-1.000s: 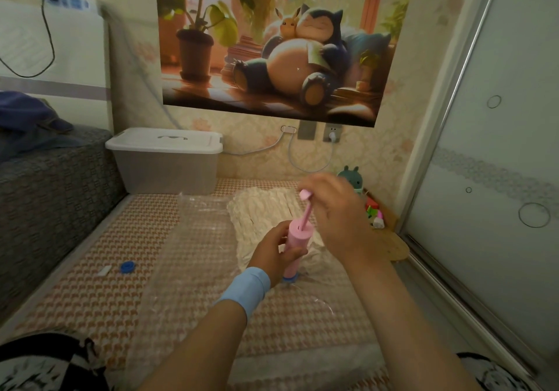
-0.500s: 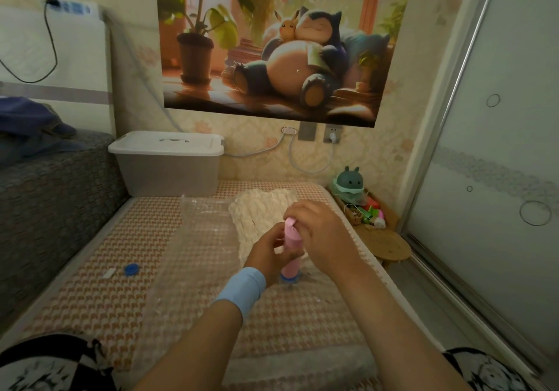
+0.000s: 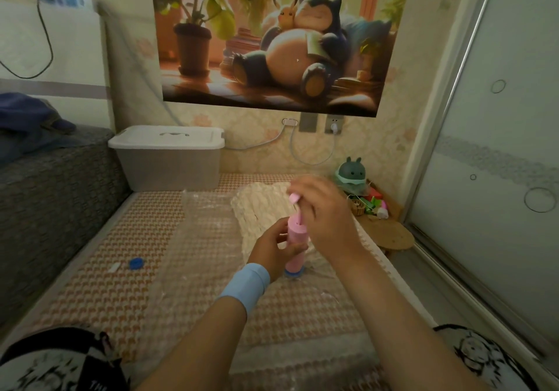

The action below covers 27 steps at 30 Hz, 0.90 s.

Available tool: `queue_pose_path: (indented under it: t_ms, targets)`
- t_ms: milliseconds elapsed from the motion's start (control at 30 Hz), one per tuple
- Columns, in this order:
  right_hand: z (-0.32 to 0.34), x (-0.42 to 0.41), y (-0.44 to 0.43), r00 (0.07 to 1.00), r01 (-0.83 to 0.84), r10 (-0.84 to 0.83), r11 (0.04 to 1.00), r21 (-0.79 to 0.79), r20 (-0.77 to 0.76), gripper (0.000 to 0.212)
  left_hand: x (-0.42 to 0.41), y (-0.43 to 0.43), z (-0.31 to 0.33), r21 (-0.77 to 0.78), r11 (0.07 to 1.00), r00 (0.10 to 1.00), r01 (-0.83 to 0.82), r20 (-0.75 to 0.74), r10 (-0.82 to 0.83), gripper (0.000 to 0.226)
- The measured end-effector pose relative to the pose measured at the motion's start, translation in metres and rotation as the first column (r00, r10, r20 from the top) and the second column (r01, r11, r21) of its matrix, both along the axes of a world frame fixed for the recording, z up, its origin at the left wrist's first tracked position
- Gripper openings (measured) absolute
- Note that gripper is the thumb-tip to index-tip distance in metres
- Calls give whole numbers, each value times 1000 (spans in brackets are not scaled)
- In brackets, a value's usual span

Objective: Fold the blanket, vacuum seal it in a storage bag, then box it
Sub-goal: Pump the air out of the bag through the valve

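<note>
Underneath, houndstooth mat (image 3: 127, 272); lidded storage box (image 3: 169, 157) by wall; left hand (image 3: 272, 250) clasping pump (image 3: 296, 245), right hand (image 3: 326, 218) its handle

My right hand (image 3: 323, 218) covers pump handle (image 3: 294, 198), only pink tip visible. Blue valve (image 3: 292, 273) under pump (image 3: 297, 247) mostly hidden. Bag mouth below my arms cut off by bottom edge. Hands slightly blurred.

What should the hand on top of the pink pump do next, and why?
Probably push the handle back down. The right hand has it part way up, with the thin rod showing above the pink pump. The left hand grips the pump upright on the blue valve of the clear bag. The white blanket inside looks puffy, so more pumping seems needed.
</note>
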State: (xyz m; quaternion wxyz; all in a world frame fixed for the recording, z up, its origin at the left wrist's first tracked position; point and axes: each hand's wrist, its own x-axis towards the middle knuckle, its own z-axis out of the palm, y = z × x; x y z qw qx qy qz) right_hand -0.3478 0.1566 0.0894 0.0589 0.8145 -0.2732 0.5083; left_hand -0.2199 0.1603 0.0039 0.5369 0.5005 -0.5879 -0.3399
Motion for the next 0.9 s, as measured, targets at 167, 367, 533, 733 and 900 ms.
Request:
queue_pose_path:
  t_ms: [167, 367, 533, 733, 900]
  targets:
    - [-26, -1, -6, 993, 8, 27, 958, 288, -118, 31, 11, 2, 0, 33, 999, 997, 21, 73, -23, 44]
    - [-14, -10, 0, 993, 2, 70, 786, 618, -93, 104, 30, 6, 34, 2, 999, 996, -42, -78, 42, 53]
    - [-28, -10, -18, 996, -88, 35, 597, 797, 83, 119, 21, 11, 66, -86, 996, 1000, -1, 24, 3, 27]
    - [-36, 6, -28, 1000, -22, 26, 684, 729, 5, 38, 27, 6, 77, -92, 994, 967, -52, 246, 73, 30]
    - [-54, 43, -30, 973, -185, 47, 737, 651, 224, 33, 51, 0, 91, -123, 992, 819, -28, 566, 93, 23]
